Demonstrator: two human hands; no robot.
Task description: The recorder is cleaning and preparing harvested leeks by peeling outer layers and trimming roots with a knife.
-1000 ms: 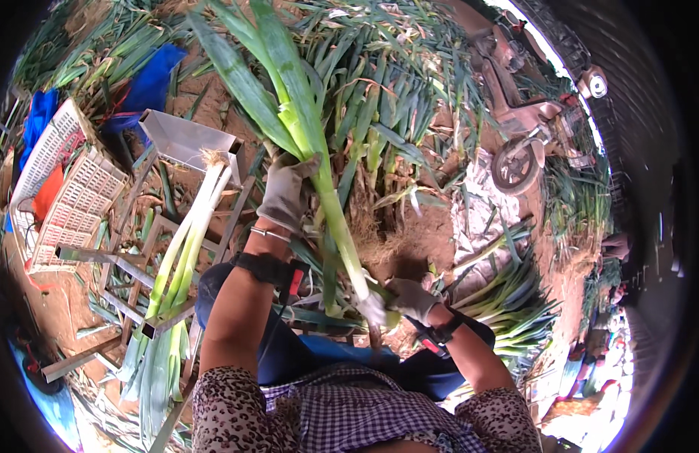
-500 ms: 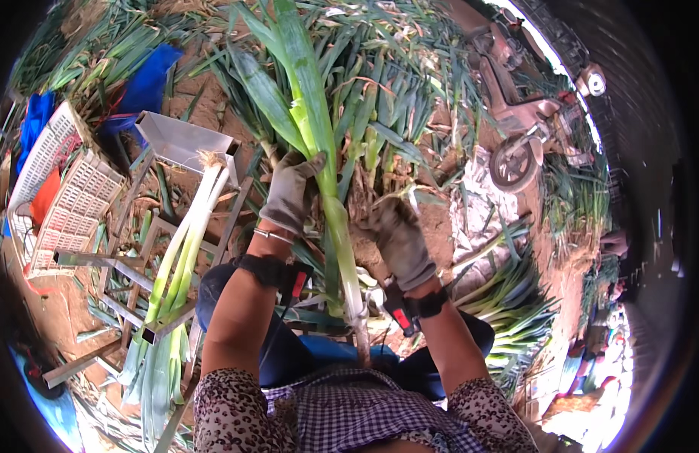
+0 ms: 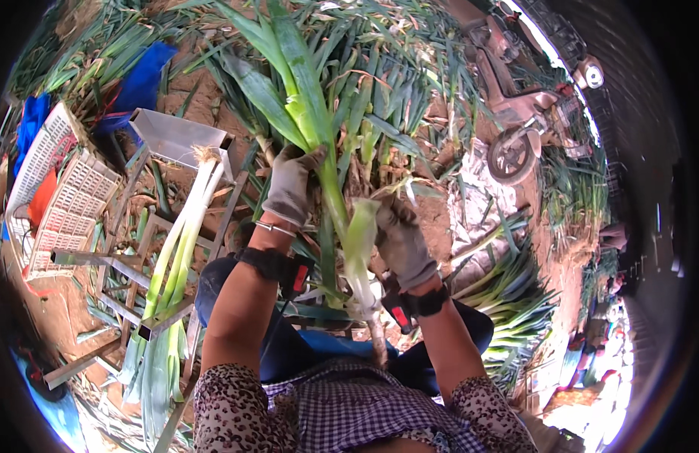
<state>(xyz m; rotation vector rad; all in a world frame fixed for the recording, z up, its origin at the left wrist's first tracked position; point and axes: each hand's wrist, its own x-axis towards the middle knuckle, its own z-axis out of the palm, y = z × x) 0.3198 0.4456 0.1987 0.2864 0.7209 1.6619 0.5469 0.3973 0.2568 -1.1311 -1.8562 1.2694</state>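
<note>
A long leek [image 3: 342, 211] with broad green leaves stands nearly upright in front of me, root end down near my lap. My left hand [image 3: 291, 185], in a grey glove, grips the stalk where the leaves fan out. My right hand [image 3: 401, 240], also gloved, holds the pale outer leaf [image 3: 361, 241] on the lower stalk, peeled partly away from it. Both wrists carry black bands with red parts.
Several trimmed leeks [image 3: 175, 249] lie on a metal rack [image 3: 123, 257] at my left. White plastic crates [image 3: 55, 204] stand beyond it. Heaps of leeks [image 3: 410, 98] cover the dirt ahead and at my right [image 3: 508, 302]. A motorbike [image 3: 515, 143] is parked at the upper right.
My right hand has risen from the root end to the middle of the stalk and has taken hold of an outer leaf, pulling it away. My left hand has kept its grip.
</note>
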